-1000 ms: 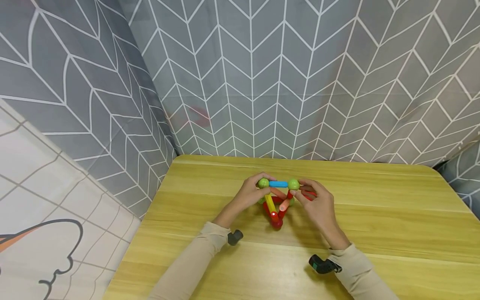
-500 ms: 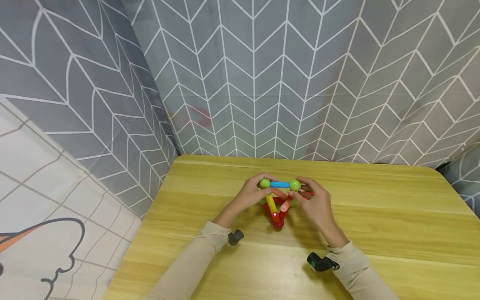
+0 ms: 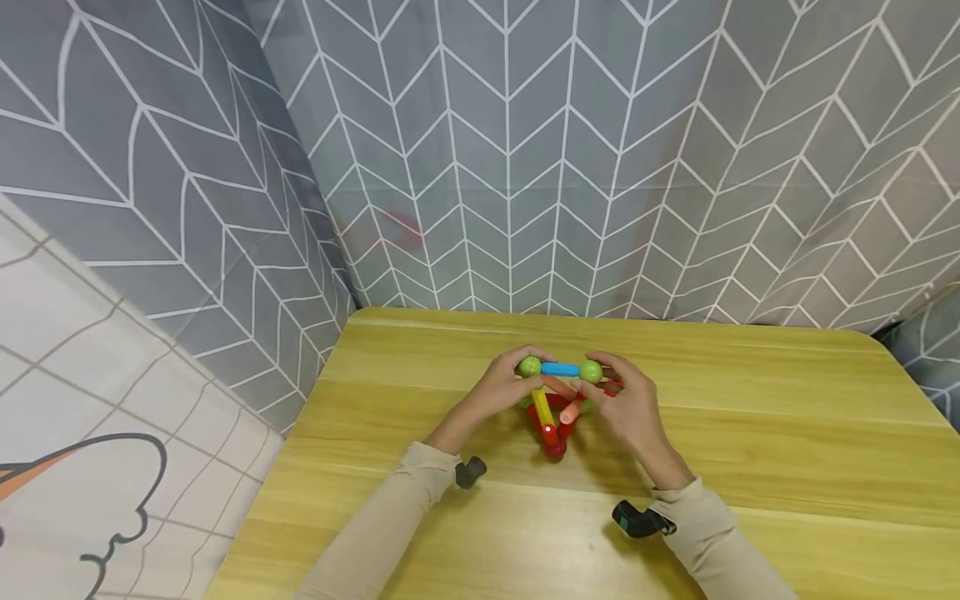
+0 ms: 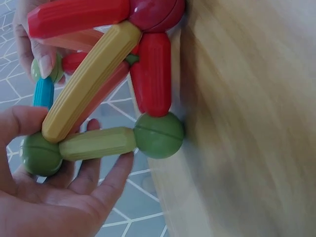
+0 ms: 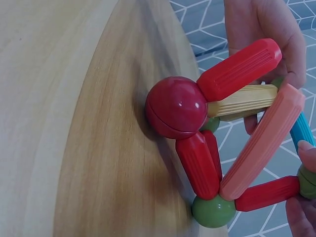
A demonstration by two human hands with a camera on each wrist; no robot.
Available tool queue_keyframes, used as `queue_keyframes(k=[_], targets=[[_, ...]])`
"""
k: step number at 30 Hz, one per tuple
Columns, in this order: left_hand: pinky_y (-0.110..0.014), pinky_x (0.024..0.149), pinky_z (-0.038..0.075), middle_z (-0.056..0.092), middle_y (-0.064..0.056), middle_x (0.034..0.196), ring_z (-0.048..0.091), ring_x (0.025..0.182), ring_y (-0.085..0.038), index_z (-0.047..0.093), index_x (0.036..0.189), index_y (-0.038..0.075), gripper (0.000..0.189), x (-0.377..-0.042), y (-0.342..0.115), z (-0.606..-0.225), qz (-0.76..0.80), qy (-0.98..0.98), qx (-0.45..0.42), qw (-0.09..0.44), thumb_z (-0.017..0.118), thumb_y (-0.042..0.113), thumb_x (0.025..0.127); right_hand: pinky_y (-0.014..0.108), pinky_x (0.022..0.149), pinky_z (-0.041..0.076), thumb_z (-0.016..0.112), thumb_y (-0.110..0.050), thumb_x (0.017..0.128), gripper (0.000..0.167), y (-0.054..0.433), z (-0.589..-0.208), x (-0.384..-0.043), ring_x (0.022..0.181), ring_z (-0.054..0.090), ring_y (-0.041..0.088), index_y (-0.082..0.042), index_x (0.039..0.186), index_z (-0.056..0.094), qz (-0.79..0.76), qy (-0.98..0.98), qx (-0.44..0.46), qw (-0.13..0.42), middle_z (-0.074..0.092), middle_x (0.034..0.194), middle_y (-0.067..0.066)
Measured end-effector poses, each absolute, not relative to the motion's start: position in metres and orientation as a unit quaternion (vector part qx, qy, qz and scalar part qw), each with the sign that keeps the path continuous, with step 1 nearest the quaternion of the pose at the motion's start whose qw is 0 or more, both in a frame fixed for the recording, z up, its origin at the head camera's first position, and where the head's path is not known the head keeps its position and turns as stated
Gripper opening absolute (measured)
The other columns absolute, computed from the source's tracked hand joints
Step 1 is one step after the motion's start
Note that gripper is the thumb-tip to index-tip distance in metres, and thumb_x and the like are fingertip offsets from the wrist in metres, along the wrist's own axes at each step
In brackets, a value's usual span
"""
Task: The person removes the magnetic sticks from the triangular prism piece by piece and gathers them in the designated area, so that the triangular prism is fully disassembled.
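A frame of magnetic rods and balls stands on the wooden table. My left hand [image 3: 493,388] grips the upper-left green ball [image 4: 41,154], thumb and fingers around it. My right hand [image 3: 632,410] holds the upper-right green ball [image 3: 591,371] between thumb and fingers. A blue rod [image 3: 560,369] joins these two balls. A curved yellow rod [image 4: 91,81] slopes from the left ball towards the red ball [image 5: 177,107] at the base. Red rods [image 5: 198,165] link the base balls, including a lower green ball [image 5: 213,211]. A salmon rod [image 5: 262,143] rises from that ball.
Part of another red piece [image 3: 615,387] shows behind my right fingers. The wooden table [image 3: 787,433] extends widely to the right. A patterned grey curtain [image 3: 525,167] hangs behind it. Dark wrist cameras, such as the right one [image 3: 637,521], jut inward from both sleeves.
My right hand shifts slightly left and closer around its green ball. My left hand and the frame stay nearly in place.
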State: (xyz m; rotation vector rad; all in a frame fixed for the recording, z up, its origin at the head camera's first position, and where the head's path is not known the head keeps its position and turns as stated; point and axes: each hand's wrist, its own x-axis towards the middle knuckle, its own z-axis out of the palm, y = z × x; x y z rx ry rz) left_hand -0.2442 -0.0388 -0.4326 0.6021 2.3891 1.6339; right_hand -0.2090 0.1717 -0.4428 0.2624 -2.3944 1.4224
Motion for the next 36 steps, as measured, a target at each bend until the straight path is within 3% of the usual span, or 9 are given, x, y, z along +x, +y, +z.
queue_keyframes(k=[5,9,19,28,36], targets=[[-0.021,0.077,0.045,0.066,-0.011,0.121,0.053,0.091,-0.013,0.066,0.123,0.012,0.027,-0.2448,-0.0397,-0.4308,0.531,0.815,0.213,0.093,0.067,0.016,0.096,0.023,0.077,0.059,0.081,-0.001,0.082,0.041,0.1721,-0.4435,-0.2100,0.099,0.070,0.029,0.001,0.121,0.068,0.490,-0.848,0.097,0.177,0.070,0.117,0.017],[-0.023,0.078,0.045,0.065,-0.011,0.117,0.053,0.091,-0.015,0.066,0.122,0.013,0.026,-0.2456,-0.0393,-0.4321,0.527,0.818,0.210,0.091,0.065,0.022,0.098,0.014,0.075,0.055,0.081,-0.003,0.081,0.041,0.1712,-0.4446,-0.2110,0.096,0.070,0.030,0.002,0.119,0.068,0.490,-0.849,0.095,0.176,0.071,0.115,0.018],[-0.025,0.083,0.045,0.067,-0.009,0.121,0.054,0.099,-0.018,0.068,0.119,0.015,0.023,-0.2434,-0.0373,-0.4350,0.531,0.820,0.199,0.080,0.065,0.026,0.099,0.015,0.074,0.055,0.083,-0.006,0.081,0.039,0.1700,-0.4454,-0.2113,0.094,0.073,0.028,-0.001,0.118,0.069,0.486,-0.849,0.096,0.182,0.074,0.112,0.016],[-0.023,0.083,0.045,0.066,-0.012,0.126,0.054,0.100,-0.017,0.067,0.122,0.012,0.025,-0.2405,-0.0355,-0.4320,0.536,0.817,0.196,0.084,0.064,0.023,0.099,0.005,0.074,0.050,0.082,-0.006,0.082,0.039,0.1705,-0.4446,-0.2097,0.097,0.074,0.031,0.000,0.119,0.070,0.503,-0.843,0.083,0.172,0.074,0.114,0.019],[-0.030,0.088,0.045,0.067,-0.007,0.122,0.055,0.104,-0.020,0.068,0.118,0.017,0.022,-0.2427,-0.0366,-0.4364,0.522,0.828,0.193,0.069,0.064,0.026,0.099,0.007,0.073,0.053,0.082,-0.007,0.082,0.038,0.1708,-0.4414,-0.2111,0.096,0.074,0.033,0.002,0.117,0.070,0.508,-0.842,0.081,0.163,0.074,0.113,0.020]])
